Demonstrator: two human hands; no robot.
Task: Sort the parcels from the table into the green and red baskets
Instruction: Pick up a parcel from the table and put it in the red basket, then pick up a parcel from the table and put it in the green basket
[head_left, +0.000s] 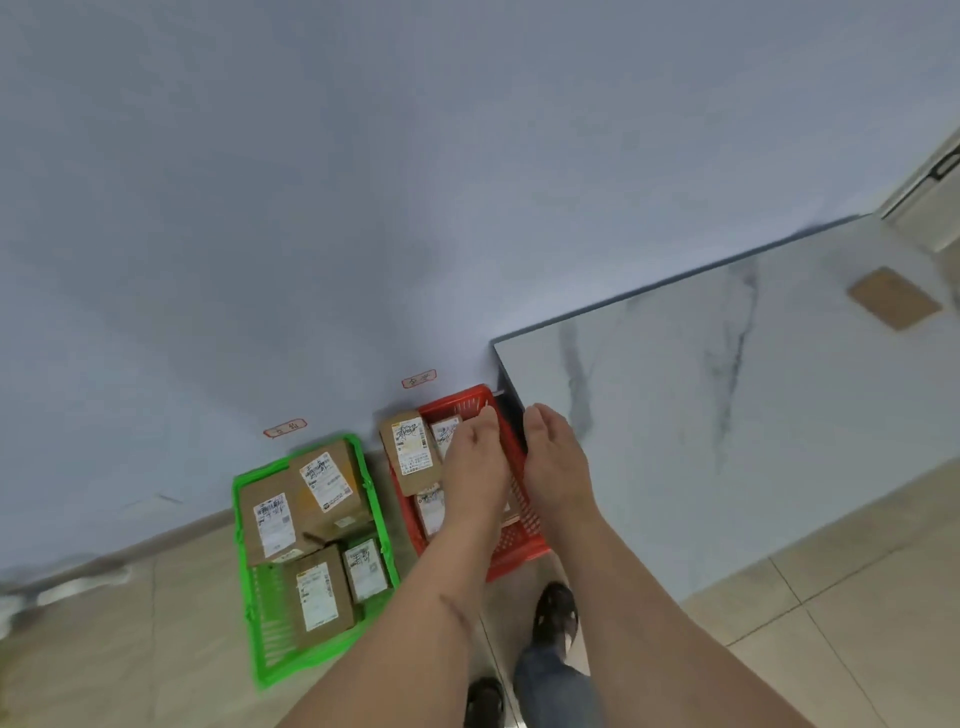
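On the floor against the wall stands a green basket (240, 525) holding several brown parcels with white labels. To its right a red basket (519, 545) holds three labelled parcels; the largest parcel (410, 452) lies tilted at its left side. My left hand (475, 460) and my right hand (553, 460) stretch out palm down over the red basket, side by side, with fingers straight and nothing in them. One brown parcel (893, 299) without a visible label lies at the far right of the marble table (727, 415).
The table's corner overhangs the red basket's right side. Two small red-framed labels (284, 427) are stuck on the wall, one above each basket. My feet in dark shoes (556, 613) stand on the tiled floor just before the red basket.
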